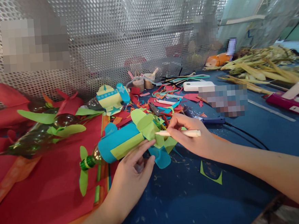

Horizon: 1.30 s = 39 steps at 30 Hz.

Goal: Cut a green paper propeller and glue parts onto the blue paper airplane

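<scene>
In my right hand (196, 137) is a cream-coloured marker pen (190, 133), held in a pinch. Its tip points left and meets or nearly meets the light green paper tail (150, 127) of a toy plane. My left hand (135, 172) has its fingers stretched out, their tips against the tail's lower edge and the thumb apart. The plane's body (120, 138) is a bottle wrapped in blue and green paper, lying on its side. Its green cap (88, 163) carries a green paper propeller (84, 181) and faces left. A blue paper fin (161, 158) sticks out below the tail.
Red paper sheets (54, 187) and other bottle planes lie at left, with a yellow-and-blue plane (110, 98) behind. Paper scraps (164, 99), a glue gun (213, 120) with a cord and a white case (198, 85) lie beyond my hands. A perforated metal screen (123, 32) stands behind.
</scene>
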Available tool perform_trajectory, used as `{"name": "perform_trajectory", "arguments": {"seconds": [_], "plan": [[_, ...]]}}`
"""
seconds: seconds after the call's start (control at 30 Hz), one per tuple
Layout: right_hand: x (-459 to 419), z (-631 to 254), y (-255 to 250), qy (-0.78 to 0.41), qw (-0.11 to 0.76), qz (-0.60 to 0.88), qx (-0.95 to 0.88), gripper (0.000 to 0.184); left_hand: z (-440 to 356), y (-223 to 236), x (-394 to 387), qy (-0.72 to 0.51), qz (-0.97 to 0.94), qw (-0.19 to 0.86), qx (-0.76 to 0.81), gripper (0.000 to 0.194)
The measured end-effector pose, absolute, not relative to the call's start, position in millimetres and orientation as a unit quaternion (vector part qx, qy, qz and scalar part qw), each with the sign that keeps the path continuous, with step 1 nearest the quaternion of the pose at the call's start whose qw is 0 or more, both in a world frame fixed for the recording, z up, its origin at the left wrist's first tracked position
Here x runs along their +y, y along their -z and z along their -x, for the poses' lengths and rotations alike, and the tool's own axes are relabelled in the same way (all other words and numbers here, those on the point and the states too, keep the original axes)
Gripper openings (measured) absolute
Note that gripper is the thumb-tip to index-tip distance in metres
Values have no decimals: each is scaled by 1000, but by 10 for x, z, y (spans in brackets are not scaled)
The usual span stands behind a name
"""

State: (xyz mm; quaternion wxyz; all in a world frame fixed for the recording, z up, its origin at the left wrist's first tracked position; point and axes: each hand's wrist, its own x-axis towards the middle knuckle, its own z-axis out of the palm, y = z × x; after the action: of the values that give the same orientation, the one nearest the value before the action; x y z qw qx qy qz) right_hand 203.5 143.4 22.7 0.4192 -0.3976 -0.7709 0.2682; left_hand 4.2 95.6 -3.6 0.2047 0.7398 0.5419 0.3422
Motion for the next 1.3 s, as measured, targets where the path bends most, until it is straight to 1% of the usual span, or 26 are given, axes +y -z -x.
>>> {"name": "perform_trajectory", "arguments": {"seconds": [0.63, 0.93, 1.3], "plan": [[1441, -2042, -224, -270, 425, 401, -765, 13, -40, 51, 963, -338, -736, 211, 547, 33], [1428, -2021, -238, -280, 418, 394, -769, 11, -51, 10, 953, -340, -738, 205, 546, 32], [1443, -2040, -225, -265, 420, 408, -766, 13, -38, 35, 951, -336, -739, 208, 546, 33]]}}
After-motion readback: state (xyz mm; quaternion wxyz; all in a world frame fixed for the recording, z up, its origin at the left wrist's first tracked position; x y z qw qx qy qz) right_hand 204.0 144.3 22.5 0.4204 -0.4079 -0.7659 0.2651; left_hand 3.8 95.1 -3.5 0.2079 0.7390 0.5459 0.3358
